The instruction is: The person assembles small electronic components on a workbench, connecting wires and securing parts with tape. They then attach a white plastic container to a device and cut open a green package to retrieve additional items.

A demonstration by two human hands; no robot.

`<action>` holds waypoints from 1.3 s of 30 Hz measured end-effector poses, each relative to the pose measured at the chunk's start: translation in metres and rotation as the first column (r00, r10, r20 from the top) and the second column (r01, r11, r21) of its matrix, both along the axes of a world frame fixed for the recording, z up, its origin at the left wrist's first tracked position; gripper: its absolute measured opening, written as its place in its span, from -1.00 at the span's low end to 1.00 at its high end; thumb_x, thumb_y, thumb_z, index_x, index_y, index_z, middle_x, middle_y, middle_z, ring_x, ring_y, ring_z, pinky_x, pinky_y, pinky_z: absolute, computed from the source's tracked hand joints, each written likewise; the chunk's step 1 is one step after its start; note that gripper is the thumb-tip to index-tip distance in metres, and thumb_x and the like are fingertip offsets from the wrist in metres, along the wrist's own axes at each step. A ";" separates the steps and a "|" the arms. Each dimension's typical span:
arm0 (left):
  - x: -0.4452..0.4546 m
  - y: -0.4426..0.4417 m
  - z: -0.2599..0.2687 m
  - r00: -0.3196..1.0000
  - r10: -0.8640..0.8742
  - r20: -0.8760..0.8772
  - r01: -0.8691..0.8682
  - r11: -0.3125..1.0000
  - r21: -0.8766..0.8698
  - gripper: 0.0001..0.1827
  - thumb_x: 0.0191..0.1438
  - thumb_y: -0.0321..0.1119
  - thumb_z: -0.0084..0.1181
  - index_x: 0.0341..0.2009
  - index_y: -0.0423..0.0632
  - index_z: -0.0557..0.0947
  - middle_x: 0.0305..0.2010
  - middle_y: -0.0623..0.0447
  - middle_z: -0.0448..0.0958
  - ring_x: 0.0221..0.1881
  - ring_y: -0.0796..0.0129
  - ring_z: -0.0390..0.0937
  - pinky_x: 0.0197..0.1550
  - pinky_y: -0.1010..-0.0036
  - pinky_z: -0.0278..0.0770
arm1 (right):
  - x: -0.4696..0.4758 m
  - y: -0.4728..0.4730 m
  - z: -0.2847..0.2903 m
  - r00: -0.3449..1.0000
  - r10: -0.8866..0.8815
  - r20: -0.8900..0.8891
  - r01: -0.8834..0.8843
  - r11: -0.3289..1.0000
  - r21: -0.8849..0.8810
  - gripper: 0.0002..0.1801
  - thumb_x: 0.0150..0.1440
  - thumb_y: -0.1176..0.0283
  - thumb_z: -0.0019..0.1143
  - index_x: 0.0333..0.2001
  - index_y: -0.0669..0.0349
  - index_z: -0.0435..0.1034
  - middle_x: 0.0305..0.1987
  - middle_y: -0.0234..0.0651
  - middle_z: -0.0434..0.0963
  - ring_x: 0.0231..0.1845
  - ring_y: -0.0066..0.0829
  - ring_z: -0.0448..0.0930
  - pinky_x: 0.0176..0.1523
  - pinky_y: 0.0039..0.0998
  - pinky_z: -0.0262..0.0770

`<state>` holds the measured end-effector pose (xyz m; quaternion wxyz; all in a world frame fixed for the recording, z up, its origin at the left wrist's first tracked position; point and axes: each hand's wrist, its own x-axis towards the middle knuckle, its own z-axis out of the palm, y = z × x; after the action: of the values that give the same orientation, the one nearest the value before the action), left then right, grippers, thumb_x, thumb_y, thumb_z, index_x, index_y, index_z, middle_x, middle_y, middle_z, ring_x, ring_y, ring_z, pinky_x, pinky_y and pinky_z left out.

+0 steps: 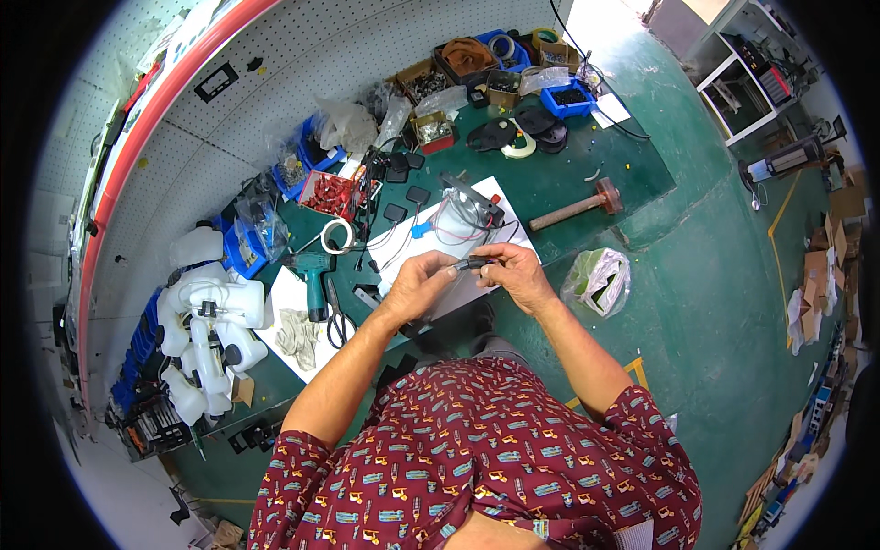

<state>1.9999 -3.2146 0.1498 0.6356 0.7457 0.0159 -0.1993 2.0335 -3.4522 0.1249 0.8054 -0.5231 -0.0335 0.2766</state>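
Between my two hands is a small black cable connector (470, 262), held over the front edge of the workbench. My left hand (421, 283) pinches one end of it between thumb and fingertips. The other end sits in the fingers of my right hand (517, 276), where a bit of thin wire shows. Just beyond them, on a white sheet (491, 192), lies a clear and black part (460, 210) with loose red and dark wires. A blue connector (421, 229) rests left of that part. The exact kind of connector in my hands is too small to tell.
Left on the bench are a cordless drill (313, 275), scissors (337, 317), a tape roll (338, 236) and white plastic tanks (213, 309). A hammer (581, 205) lies right. Parts boxes (434, 133) line the back. A plastic-lined bin (597, 283) stands on the floor.
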 end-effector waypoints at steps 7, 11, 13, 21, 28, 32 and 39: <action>-0.001 0.000 0.008 0.995 -0.088 0.046 0.083 0.992 0.099 -0.78 0.33 -0.33 0.17 -0.06 -0.20 0.68 -0.25 0.15 0.64 -0.23 0.56 0.47 -0.10 0.51 0.49 | 0.001 -0.001 0.005 0.995 0.089 0.050 -0.086 0.994 -0.060 -0.67 0.16 0.64 0.23 0.04 0.43 0.56 -0.13 -0.25 0.67 -0.19 -0.50 0.70 -0.02 -0.48 0.65; 0.000 0.000 0.014 0.994 -0.084 0.073 0.077 0.992 0.103 -0.78 0.30 -0.33 0.19 -0.10 -0.23 0.67 -0.29 0.14 0.62 -0.26 0.54 0.46 -0.15 0.48 0.49 | -0.001 0.002 0.008 0.999 0.040 0.033 -0.039 0.998 -0.041 -0.68 0.18 0.61 0.27 0.03 0.45 0.55 -0.15 -0.23 0.68 -0.22 -0.50 0.70 -0.06 -0.48 0.67; 0.000 -0.001 0.020 0.994 -0.073 0.086 0.063 0.992 0.108 -0.76 0.28 -0.32 0.18 -0.13 -0.26 0.66 -0.32 0.10 0.61 -0.27 0.51 0.48 -0.18 0.45 0.51 | -0.001 0.002 0.010 0.999 0.042 0.035 -0.039 0.996 -0.078 -0.67 0.19 0.59 0.29 0.03 0.46 0.54 -0.17 -0.22 0.68 -0.24 -0.50 0.70 -0.08 -0.48 0.68; 0.000 0.002 0.013 0.998 -0.056 -0.009 0.056 0.998 -0.024 -0.82 0.27 -0.32 0.26 -0.22 -0.17 0.63 -0.40 0.19 0.53 -0.38 0.62 0.38 -0.31 0.56 0.39 | 0.001 0.003 0.008 0.985 0.118 0.125 -0.102 0.987 -0.126 -0.69 0.19 0.56 0.31 0.00 0.47 0.53 -0.21 -0.21 0.70 -0.24 -0.50 0.72 -0.07 -0.48 0.67; -0.003 -0.002 0.008 0.983 -0.100 0.153 0.077 0.986 0.148 -0.74 0.25 -0.35 0.27 -0.06 -0.26 0.63 -0.28 0.01 0.65 -0.31 0.41 0.56 -0.21 0.45 0.55 | -0.016 0.003 -0.018 0.999 0.032 0.017 -0.030 0.993 -0.115 -0.68 0.20 0.51 0.33 0.03 0.36 0.53 -0.27 -0.34 0.65 -0.33 -0.57 0.66 -0.20 -0.53 0.64; -0.023 0.015 0.045 0.849 0.245 0.469 -0.389 0.889 0.241 -0.69 0.20 -0.48 0.25 0.04 -0.24 0.63 -0.15 -0.05 0.67 -0.18 0.40 0.61 -0.08 0.46 0.58 | -0.025 -0.002 -0.036 0.992 0.122 0.009 -0.113 0.941 -0.319 -0.67 0.21 0.45 0.33 0.03 0.33 0.56 -0.22 -0.34 0.63 -0.30 -0.60 0.63 -0.25 -0.56 0.63; -0.094 0.113 -0.037 0.441 0.779 0.445 -0.885 0.459 0.073 -0.67 0.34 -0.34 0.10 0.14 -0.19 0.51 0.04 -0.03 0.52 0.04 0.32 0.47 0.14 0.43 0.40 | -0.037 -0.002 -0.077 0.829 0.445 0.337 -0.054 0.665 -0.745 -0.67 0.10 0.33 0.37 -0.06 0.22 0.59 -0.11 -0.17 0.65 0.00 -0.18 0.63 0.08 -0.24 0.57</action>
<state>1.9056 -3.1016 0.1133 0.5217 0.7455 0.3017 0.2845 1.9960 -3.4538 0.0482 0.4568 -0.8331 -0.2030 0.2366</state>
